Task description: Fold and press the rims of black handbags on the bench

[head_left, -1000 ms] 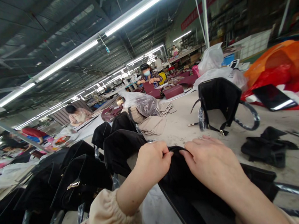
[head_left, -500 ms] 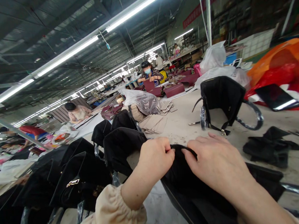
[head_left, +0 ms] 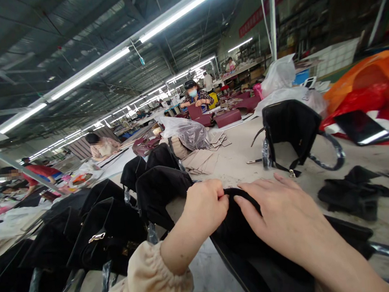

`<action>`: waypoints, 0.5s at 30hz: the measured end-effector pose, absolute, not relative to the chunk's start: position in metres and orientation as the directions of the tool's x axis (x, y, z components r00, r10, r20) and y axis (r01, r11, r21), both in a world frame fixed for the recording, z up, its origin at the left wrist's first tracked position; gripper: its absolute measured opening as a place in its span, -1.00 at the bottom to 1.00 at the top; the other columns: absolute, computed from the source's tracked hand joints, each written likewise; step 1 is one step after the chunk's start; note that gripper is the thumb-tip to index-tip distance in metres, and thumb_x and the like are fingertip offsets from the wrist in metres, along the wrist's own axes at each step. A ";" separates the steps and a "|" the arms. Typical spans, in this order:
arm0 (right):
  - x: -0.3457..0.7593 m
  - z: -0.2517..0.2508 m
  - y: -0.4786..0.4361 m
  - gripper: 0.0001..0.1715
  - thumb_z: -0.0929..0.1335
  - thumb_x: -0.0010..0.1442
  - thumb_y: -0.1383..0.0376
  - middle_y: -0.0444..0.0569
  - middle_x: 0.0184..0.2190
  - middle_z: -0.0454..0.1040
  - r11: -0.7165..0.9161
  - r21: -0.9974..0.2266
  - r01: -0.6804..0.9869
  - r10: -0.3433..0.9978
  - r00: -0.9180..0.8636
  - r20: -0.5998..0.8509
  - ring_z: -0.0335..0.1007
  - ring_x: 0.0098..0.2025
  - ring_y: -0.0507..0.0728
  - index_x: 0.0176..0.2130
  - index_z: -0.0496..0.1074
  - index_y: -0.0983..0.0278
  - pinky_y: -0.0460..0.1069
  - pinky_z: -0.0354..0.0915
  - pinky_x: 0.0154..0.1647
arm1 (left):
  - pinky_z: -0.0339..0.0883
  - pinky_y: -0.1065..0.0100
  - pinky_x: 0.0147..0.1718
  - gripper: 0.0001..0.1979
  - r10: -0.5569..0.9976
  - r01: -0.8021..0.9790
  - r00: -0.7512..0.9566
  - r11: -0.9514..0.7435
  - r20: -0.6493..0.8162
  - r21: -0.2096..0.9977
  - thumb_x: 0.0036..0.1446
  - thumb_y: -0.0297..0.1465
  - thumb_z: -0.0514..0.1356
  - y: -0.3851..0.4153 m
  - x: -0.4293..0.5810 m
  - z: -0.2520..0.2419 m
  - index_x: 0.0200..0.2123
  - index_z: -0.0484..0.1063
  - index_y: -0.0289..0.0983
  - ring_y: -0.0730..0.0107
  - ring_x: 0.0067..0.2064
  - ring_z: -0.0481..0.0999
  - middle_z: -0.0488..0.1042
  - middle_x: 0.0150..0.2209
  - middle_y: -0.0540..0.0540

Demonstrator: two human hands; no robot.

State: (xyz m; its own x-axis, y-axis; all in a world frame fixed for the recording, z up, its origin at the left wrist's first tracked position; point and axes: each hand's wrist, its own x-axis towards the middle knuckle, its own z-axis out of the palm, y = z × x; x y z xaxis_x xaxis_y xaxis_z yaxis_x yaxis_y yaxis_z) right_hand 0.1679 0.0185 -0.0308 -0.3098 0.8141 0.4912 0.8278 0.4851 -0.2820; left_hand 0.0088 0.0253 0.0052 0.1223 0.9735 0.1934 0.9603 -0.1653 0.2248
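A black bag [head_left: 247, 250] lies open below my hands, its edge curving up between them. My left hand [head_left: 208, 204] pinches the bag's edge, thumb and curled fingers pressed together on it. On the right side of the same edge is my right hand [head_left: 278, 211], thumb under and fingers over the black fabric. Part of the bag is hidden under my right hand and forearm. Another black bag [head_left: 290, 128] with plastic-wrapped handles stands farther back at the right.
Several black bags [head_left: 110, 235] crowd the left side. Beige card pieces [head_left: 202, 161] lie behind my hands. Black fabric scraps [head_left: 351, 191], a tablet [head_left: 363, 126] and red and orange plastic [head_left: 369, 85] are at the right. People sit or stand farther back.
The thumb of my right hand has shifted slightly left along the bag's edge, and the hand lies a little flatter. My left hand keeps its pinch.
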 end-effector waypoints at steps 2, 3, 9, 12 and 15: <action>0.166 -0.031 0.020 -0.76 0.30 0.23 0.14 -0.05 -0.36 0.54 0.475 -0.265 0.839 0.813 -0.303 0.498 0.44 -0.30 0.16 -0.29 0.50 0.21 0.15 0.11 0.05 | 0.05 0.41 -0.50 -0.84 0.975 0.958 0.112 -0.157 0.192 0.239 -0.01 -0.42 0.17 0.025 0.009 0.005 -0.61 0.35 -0.25 0.44 -0.50 0.35 0.39 -0.58 0.03; 0.165 -0.032 0.021 -0.76 0.32 0.22 0.13 -0.05 -0.38 0.54 0.471 -0.253 0.845 0.812 -0.302 0.499 0.43 -0.31 0.17 -0.30 0.50 0.21 0.12 0.15 -0.01 | 0.05 0.41 -0.51 -0.84 0.977 0.958 0.104 -0.150 0.188 0.246 -0.01 -0.42 0.17 0.025 0.009 0.006 -0.61 0.35 -0.25 0.44 -0.50 0.35 0.38 -0.58 0.03; 0.161 -0.035 0.025 -0.84 0.35 0.21 0.24 -0.06 -0.38 0.55 0.489 -0.200 0.849 0.793 -0.338 0.506 0.44 -0.28 0.19 -0.22 0.50 0.22 0.06 0.17 -0.15 | 0.07 0.42 -0.50 -0.81 0.977 0.943 0.108 -0.160 0.185 0.291 -0.03 -0.46 0.17 0.025 0.008 0.006 -0.63 0.28 -0.25 0.45 -0.50 0.34 0.36 -0.59 0.05; 0.160 -0.037 0.027 -0.83 0.31 0.25 0.27 -0.05 -0.39 0.55 0.491 -0.185 0.851 0.782 -0.337 0.525 0.45 -0.32 0.16 -0.25 0.51 0.23 0.08 0.16 -0.08 | 0.09 0.42 -0.49 -0.81 0.974 0.939 0.120 -0.174 0.193 0.295 -0.02 -0.45 0.19 0.024 0.007 0.004 -0.63 0.28 -0.25 0.45 -0.49 0.34 0.36 -0.58 0.06; 0.159 -0.037 0.029 -0.84 0.32 0.24 0.26 -0.06 -0.39 0.56 0.498 -0.181 0.848 0.776 -0.342 0.530 0.45 -0.34 0.14 -0.30 0.51 0.22 0.14 0.05 0.09 | 0.08 0.42 -0.50 -0.81 0.972 0.941 0.129 -0.182 0.197 0.284 -0.01 -0.46 0.18 0.024 0.006 0.003 -0.62 0.28 -0.25 0.46 -0.50 0.33 0.35 -0.58 0.06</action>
